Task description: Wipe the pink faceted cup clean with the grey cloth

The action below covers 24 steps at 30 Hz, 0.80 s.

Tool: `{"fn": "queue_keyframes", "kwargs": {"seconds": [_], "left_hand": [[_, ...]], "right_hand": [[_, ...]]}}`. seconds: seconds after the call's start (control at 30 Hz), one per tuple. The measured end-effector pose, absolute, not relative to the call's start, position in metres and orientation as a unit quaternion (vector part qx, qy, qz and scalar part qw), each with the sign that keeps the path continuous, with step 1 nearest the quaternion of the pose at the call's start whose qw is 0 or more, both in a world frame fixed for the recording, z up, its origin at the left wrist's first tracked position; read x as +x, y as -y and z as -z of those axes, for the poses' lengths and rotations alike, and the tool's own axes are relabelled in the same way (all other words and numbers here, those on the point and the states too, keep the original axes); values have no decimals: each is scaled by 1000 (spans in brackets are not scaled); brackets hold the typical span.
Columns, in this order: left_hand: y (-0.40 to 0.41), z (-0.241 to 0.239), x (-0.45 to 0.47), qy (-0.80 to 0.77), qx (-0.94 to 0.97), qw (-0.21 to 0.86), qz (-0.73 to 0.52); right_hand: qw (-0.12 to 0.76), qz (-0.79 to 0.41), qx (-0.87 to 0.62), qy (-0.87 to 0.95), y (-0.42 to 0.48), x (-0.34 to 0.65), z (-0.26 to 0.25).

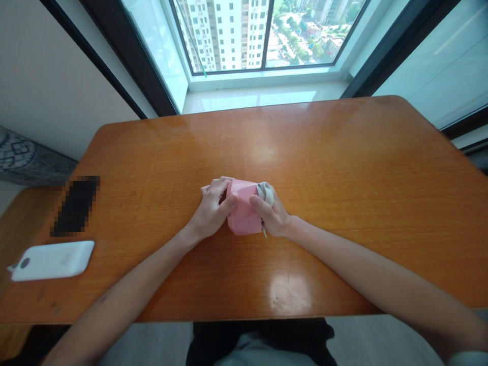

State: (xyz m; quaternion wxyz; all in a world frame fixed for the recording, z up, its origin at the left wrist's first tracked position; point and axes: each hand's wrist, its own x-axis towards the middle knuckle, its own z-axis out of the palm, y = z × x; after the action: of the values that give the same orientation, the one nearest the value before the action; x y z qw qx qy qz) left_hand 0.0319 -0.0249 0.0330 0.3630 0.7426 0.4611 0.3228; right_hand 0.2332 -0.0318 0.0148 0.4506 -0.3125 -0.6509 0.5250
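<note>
A small pink pouch (243,211) rests on the middle of the wooden table (343,168). My left hand (212,208) grips its left side, thumb on the front and fingers curled over the top. My right hand (272,213) holds its right side with the thumb pressed on the pink face. A bit of grey-white fabric (266,191) bunches at the pouch's top right corner, under my right fingers. A thin cord or zipper pull (263,230) hangs below my right thumb.
A white power bank (53,260) lies near the table's left front edge. A blurred black flat object (75,205) sits just behind it. A large window (263,35) rises beyond the table's far edge; a lower wooden surface (15,213) adjoins on the left.
</note>
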Motion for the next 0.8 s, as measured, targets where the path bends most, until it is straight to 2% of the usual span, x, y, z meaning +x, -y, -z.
{"fn": "queue_keyframes", "kwargs": {"seconds": [0.27,0.6,0.8], "left_hand": [[29,-28,34,-484,721,361,-340],[34,-15,29,-353,708,403,-461],[36,-12,27,-283,800,283,-447]], "right_hand": [[475,-507,-276,664,32,233,-15],[445,-545,-289,649,31,233,-17],[441,-545,-325,634,30,233,-14]]}}
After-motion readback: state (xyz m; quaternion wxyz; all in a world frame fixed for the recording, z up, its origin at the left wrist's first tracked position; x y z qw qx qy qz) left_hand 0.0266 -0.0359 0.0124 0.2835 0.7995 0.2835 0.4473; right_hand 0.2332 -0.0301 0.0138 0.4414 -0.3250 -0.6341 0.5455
